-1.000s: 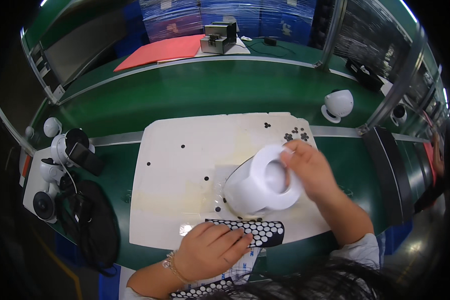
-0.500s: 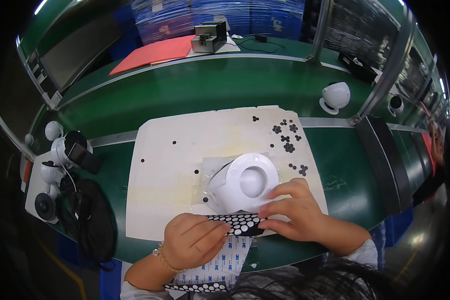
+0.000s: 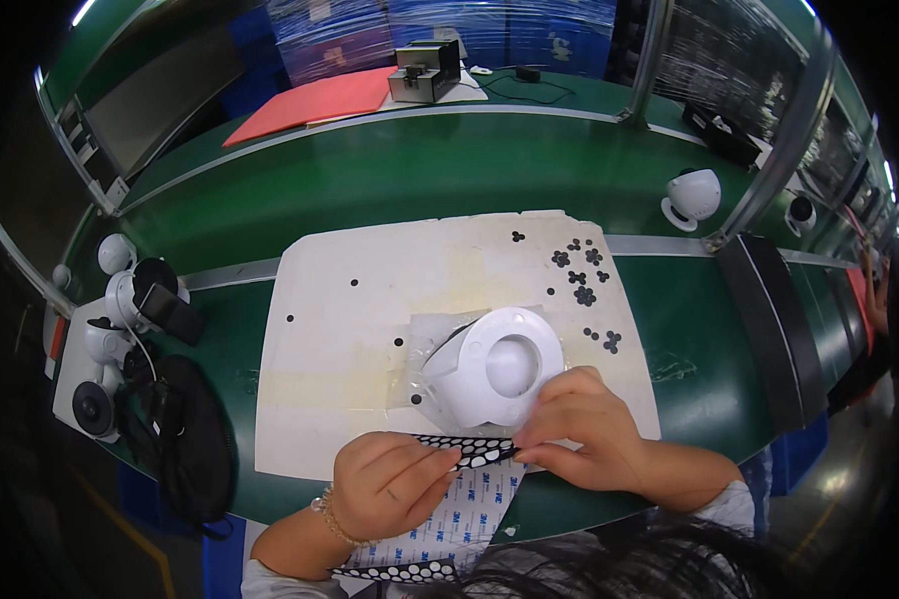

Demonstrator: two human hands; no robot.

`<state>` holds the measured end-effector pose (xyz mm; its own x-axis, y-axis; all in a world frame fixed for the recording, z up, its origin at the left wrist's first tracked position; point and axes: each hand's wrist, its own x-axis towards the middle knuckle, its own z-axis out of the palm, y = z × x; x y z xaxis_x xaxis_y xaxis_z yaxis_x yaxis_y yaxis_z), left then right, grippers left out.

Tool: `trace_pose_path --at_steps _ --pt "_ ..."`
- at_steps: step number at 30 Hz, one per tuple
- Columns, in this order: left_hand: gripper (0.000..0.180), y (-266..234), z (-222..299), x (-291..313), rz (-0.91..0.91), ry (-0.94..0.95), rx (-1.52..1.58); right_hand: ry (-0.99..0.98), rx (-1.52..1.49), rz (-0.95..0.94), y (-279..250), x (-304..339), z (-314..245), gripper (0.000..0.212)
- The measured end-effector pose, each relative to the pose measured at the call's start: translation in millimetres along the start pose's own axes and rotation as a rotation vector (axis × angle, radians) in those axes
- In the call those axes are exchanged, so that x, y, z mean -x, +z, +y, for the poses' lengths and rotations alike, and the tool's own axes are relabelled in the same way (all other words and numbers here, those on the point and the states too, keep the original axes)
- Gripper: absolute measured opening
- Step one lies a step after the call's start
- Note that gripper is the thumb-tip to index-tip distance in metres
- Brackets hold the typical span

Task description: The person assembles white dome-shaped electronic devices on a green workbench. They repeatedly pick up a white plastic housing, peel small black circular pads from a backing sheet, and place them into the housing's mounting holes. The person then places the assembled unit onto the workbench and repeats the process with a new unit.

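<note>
My left hand (image 3: 390,484) is closed on a curled sheet of black adhesive pads (image 3: 481,451), dotted with white round holes; its pale backing (image 3: 454,514) with blue print hangs below. The thumb and fingers of my right hand (image 3: 591,431) pinch the sheet's right end. Whether a loose pad is between those fingertips is too small to tell. Just beyond, a white rounded housing (image 3: 456,377) with a ring-shaped opening lies tilted on clear plastic film (image 3: 428,331), close to my right fingers. Small black round pads (image 3: 585,296) lie singly and in clusters on the cardboard (image 3: 335,384).
White camera-like devices (image 3: 107,341) and a black pouch (image 3: 195,429) with cables sit at left. Another white device (image 3: 694,195) stands back right, near a metal post (image 3: 784,135). A long black box (image 3: 767,324) lies at right. Behind are a red sheet (image 3: 310,103) and metal box (image 3: 425,75).
My right fingers have drawn closer together at the sheet's right end, and its right part looks narrower and more tilted. The whole view has shifted slightly.
</note>
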<state>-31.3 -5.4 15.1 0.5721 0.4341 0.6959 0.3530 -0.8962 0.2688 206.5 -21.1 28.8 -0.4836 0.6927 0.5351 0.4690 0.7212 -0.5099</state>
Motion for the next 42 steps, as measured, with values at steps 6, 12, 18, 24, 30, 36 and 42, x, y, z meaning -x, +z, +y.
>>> trace_pose_path --at_steps 6,12,18,24,30,36,42 --pt "0.025 1 -3 3 -0.004 -0.086 0.076 -0.187 -0.134 0.132 -7 -4 -3 0.031" --pt "0.023 3 1 1 0.01 -0.083 0.104 -0.144 -0.109 0.137 18 -2 -4 0.042" --pt "0.021 3 1 -2 -0.04 -0.149 0.209 -0.272 -0.088 0.102 13 -3 1 0.04" --pt "0.015 -1 2 -4 -0.031 -0.246 0.286 -0.331 -0.203 0.142 1 -4 -2 0.053" --pt "0.01 -3 1 -4 -0.018 -0.309 0.285 -0.242 -0.208 0.27 13 0 1 0.061" --pt "0.011 -4 2 -5 -0.07 -0.365 0.342 -0.356 -0.16 0.248 21 5 19 0.05" --pt "0.009 -2 2 -5 -0.077 -0.383 0.348 -0.303 -0.17 0.325 21 1 16 0.047"
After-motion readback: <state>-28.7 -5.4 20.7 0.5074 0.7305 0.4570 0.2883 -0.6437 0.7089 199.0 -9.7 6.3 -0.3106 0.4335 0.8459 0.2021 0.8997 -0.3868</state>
